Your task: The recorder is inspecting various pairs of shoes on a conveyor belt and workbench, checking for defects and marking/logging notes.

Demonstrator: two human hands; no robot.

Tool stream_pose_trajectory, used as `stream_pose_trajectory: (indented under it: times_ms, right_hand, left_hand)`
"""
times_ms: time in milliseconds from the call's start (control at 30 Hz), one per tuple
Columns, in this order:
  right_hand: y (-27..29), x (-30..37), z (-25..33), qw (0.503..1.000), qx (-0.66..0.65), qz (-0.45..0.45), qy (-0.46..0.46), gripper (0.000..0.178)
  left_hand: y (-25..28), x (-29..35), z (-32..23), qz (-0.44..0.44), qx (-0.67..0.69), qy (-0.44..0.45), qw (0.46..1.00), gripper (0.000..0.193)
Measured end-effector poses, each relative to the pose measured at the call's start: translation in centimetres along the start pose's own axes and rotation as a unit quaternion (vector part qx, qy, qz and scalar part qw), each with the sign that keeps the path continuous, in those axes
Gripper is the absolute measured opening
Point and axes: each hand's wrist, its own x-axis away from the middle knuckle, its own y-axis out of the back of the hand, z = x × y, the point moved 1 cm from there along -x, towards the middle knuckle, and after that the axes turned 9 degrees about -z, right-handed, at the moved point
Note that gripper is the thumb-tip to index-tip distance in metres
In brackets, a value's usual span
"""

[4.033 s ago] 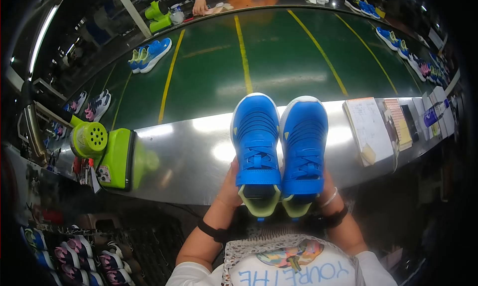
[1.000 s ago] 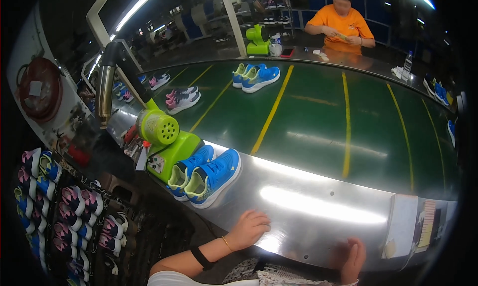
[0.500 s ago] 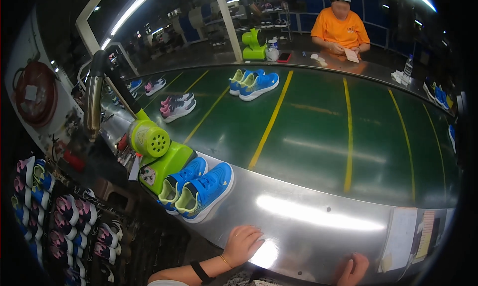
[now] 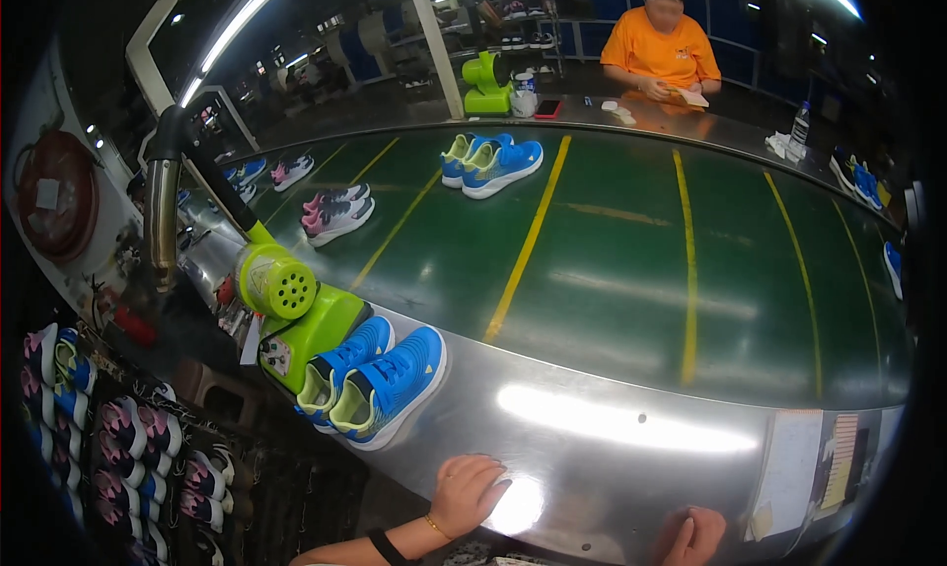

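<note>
My left hand point(image 4: 469, 492) rests at the near edge of the metal counter point(image 4: 552, 448), its fingers lying loosely on the surface with nothing under them that I can see. My right hand point(image 4: 695, 536) is at the same edge further right, fingers curled in and seemingly holding nothing. Nearest to my left hand stands a pair of blue sneakers point(image 4: 390, 384) with yellow-green linings, side by side on the counter. Just behind them is a bright green hot-air blower point(image 4: 279, 288) with a dark pipe and metal nozzle point(image 4: 161, 211).
A green conveyor belt point(image 4: 612, 300) with yellow lines carries blue sneakers point(image 4: 501, 167) and pink-grey sneakers point(image 4: 337, 216). Paper sheets point(image 4: 789, 458) lie at the counter's right. Racked shoes point(image 4: 123, 438) stand lower left. Across the belt, a person in orange point(image 4: 661, 53) handles a pale piece.
The whole view has shifted slightly, so most things sit a little further left. Both my hands stay at the counter edge. The person opposite has moved their hands around the pale piece.
</note>
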Motion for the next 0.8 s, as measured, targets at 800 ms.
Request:
stream_pose_trajectory:
  times_ms: [800]
  right_hand:
    - [-0.33,0.51,0.25,1.000,0.000,-0.019,0.005,0.016]
  left_hand:
    - [0.07,0.59,0.53,-0.023,-0.016,-0.002,1.000,0.020]
